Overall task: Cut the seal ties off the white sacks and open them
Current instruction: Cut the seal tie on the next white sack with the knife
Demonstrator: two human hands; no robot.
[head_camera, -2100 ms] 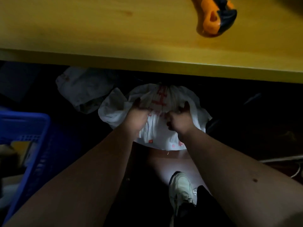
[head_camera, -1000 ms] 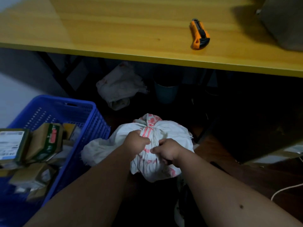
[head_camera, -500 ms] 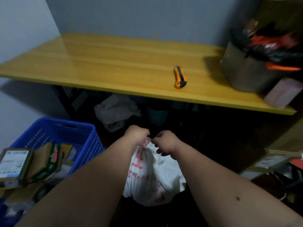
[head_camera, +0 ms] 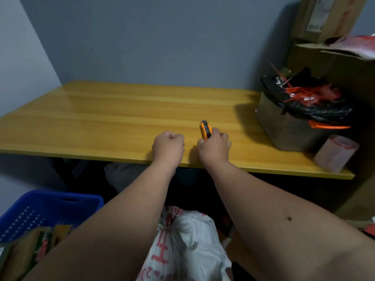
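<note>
A white sack point(head_camera: 188, 246) with red print sits low between my forearms, its top hidden behind my left arm. An orange and black utility knife point(head_camera: 205, 128) lies on the yellow wooden table point(head_camera: 101, 122) near the front edge. My right hand point(head_camera: 214, 148) curls its fingers round the knife's near end. Just to its left, my left hand point(head_camera: 168, 146) is a closed fist over the table edge, with nothing visible in it. No seal tie shows on the sack.
A box lined with a black bag point(head_camera: 300, 116) holds several red cut ties at the table's right end, with a small pinkish packet point(head_camera: 335, 153) in front. Cardboard boxes point(head_camera: 332, 51) stack at the right. A blue basket point(head_camera: 46, 211) of packages stands lower left. Cloth point(head_camera: 121, 175) lies under the table.
Both hands let go of the sack's neck and rose to the table. My right hand closed on the utility knife. The sack dropped lower between my arms as my view lifted.
</note>
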